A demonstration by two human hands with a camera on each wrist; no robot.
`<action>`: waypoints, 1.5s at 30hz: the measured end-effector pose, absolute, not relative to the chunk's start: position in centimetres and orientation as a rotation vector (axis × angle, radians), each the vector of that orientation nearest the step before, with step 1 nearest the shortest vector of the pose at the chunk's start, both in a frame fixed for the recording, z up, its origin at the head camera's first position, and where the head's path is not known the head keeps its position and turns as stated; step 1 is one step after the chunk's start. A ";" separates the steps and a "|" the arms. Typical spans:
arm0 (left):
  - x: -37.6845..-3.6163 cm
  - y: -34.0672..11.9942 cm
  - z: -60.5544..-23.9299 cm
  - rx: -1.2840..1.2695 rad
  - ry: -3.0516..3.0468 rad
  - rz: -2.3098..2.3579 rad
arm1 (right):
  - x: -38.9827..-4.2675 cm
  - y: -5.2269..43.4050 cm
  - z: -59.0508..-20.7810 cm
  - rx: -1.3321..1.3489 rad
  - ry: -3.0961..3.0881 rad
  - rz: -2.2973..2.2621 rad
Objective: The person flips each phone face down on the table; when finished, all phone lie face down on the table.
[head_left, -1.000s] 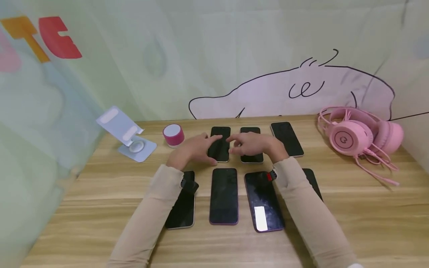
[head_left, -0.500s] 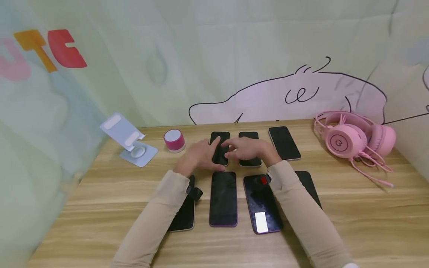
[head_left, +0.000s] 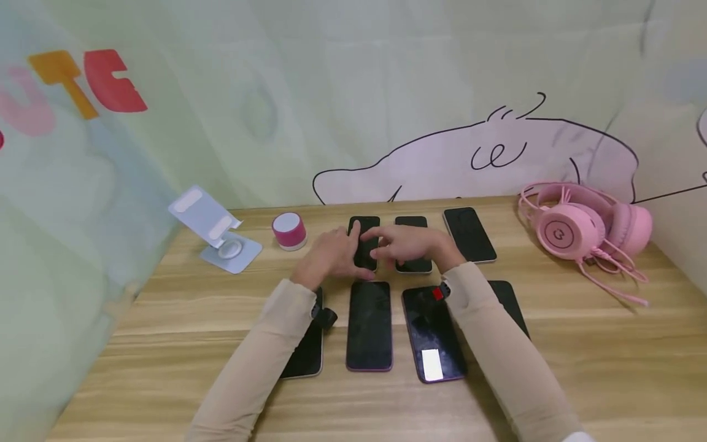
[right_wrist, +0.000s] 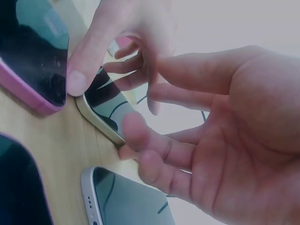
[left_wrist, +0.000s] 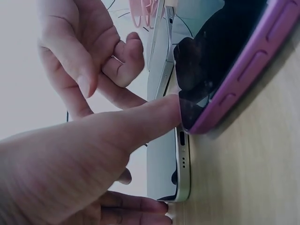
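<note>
- So, from where I'm standing, the left hand (head_left: 333, 255) is sitting spread-fingered at the back row's leftmost phone (head_left: 366, 247), not gripping
- right hand (head_left: 410, 242) is hanging between that and the middle phone (head_left: 415, 266), fingers loosely bent, holding nothing
- leftmost phone is lying flat

You are at what looks like a desk set up as a display, the wider room out of view: a wood-grain surface (head_left: 618, 368) holding rows of phones (head_left: 369, 328), a phone stand (head_left: 205, 215) at eleven o'clock and pink headphones (head_left: 571, 230) between one and two, with a creased, cartoon-printed backdrop (head_left: 353, 104) at twelve.
</note>
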State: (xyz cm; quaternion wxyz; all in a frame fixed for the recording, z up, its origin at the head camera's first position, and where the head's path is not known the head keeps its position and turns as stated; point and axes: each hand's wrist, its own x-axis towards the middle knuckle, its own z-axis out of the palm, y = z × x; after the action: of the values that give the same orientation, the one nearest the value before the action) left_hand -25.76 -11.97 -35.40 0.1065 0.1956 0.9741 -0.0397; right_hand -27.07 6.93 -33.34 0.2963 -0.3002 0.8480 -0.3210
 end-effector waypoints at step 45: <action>-26.8 -14.3 -34.7 0.750 2.690 0.543 | -28.0 7.9 -34.3 -0.314 1.978 -1.747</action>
State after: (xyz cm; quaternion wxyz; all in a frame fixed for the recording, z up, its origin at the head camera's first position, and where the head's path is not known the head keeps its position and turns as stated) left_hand -26.84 -14.25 -34.68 0.1478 0.2609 0.9351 0.1887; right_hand -28.02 7.87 -34.33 0.2396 -0.1147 0.7225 -0.6383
